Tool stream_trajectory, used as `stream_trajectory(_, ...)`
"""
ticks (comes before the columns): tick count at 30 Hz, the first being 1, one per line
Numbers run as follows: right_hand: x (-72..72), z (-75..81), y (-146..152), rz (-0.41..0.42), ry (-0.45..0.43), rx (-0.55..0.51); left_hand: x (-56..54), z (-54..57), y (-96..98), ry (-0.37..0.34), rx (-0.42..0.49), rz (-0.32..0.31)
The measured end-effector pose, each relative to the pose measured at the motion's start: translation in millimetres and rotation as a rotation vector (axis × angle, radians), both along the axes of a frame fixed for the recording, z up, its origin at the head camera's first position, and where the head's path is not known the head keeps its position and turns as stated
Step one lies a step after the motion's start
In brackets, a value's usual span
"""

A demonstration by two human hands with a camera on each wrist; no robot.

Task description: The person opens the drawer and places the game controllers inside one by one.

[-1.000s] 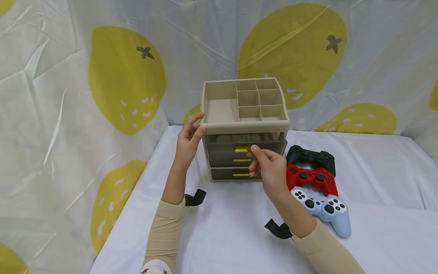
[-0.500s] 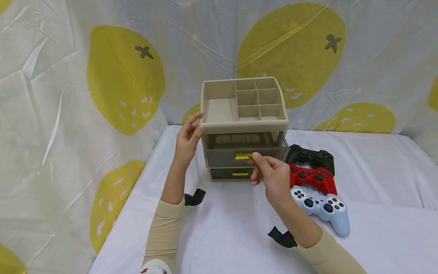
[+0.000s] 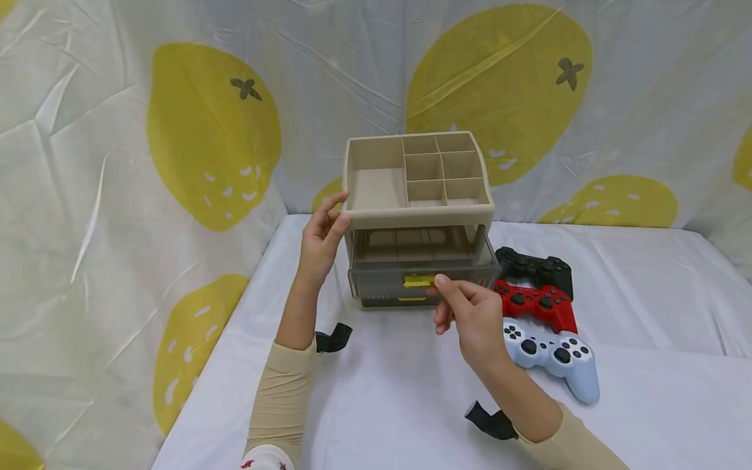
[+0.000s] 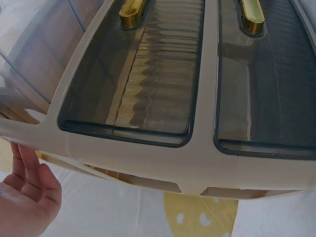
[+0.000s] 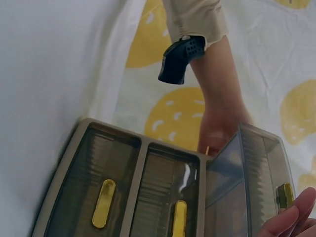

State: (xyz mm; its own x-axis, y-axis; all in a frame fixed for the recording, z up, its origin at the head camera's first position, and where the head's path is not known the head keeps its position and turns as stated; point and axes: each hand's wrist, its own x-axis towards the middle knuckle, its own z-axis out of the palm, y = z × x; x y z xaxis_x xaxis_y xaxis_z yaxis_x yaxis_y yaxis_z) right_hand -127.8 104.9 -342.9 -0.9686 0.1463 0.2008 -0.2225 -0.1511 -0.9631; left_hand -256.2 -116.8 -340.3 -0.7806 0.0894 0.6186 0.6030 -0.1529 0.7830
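Note:
A beige desktop organizer [image 3: 418, 217] with smoky see-through drawers stands in the middle of the head view. Its top drawer [image 3: 376, 283] is pulled well out, and no objects show inside. My right hand [image 3: 478, 320] pinches the right end of that drawer's gold handle [image 3: 418, 281] between thumb and fingers, also seen at the handle in the right wrist view. My left hand [image 3: 320, 241] rests its fingertips against the organizer's upper left side, fingers fairly straight. In the left wrist view, its fingers [image 4: 32, 170] touch the beige frame. Two lower drawers [image 5: 165, 187] are closed.
Right of the organizer lie a black game controller [image 3: 534, 269], a red one [image 3: 537, 303] and a light blue one [image 3: 555, 356], in a row close to my right forearm. A white cloth [image 3: 382, 391] covers the table. Lemon-print curtain [image 3: 329, 78] hangs behind and left.
My right hand has moved toward me and slightly down, drawing the top drawer further out by its handle. The left hand stays at the organizer's side.

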Motion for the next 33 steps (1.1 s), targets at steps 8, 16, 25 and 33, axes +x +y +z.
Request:
stream_trajectory(8,7.6,-2.9,1.3,0.002,0.012,0.013,0.9,0.8,0.4,0.002,0.006,-0.007)
stream_trajectory(16,18.0,-1.5,1.6,0.0,-0.002,0.037,0.3,0.0,-0.2,-0.005,-0.006,-0.003)
stream_trajectory(25,27.2,-1.4,1.9,0.015,0.039,0.031,-0.8,-0.4,-0.3,-0.001,-0.007,-0.005)
stream_trajectory(33,34.0,-2.9,1.6,0.023,0.046,0.005,-0.4,-0.5,-0.2,-0.006,-0.003,-0.01)
